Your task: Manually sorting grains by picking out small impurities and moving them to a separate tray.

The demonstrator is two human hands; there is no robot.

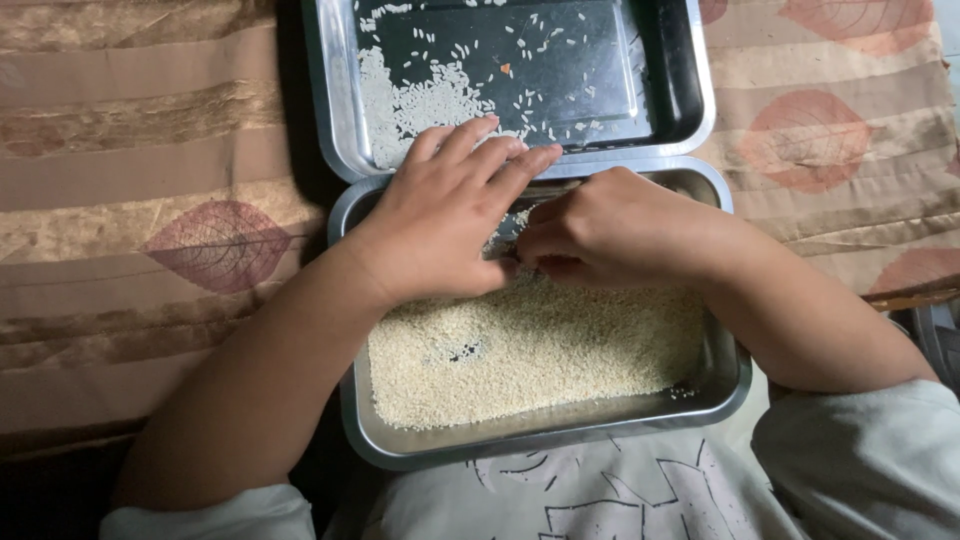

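Observation:
Two rectangular steel trays lie end to end. The near tray [732, 385] holds a thick layer of rice [540, 345]. The far tray [330, 110] holds a smaller patch of rice [420, 100] at its left and scattered grains. My left hand [450, 215] rests flat, fingers together, over the far end of the near tray, fingertips at the rims where the trays meet. My right hand [610, 225] is curled beside it, fingertips pinched down in the rice; whatever it pinches is hidden.
The trays sit on a brown striped cloth [150, 150] printed with reddish leaves. My light printed shirt [620, 495] fills the bottom edge. A dark object [940, 340] shows at the right edge.

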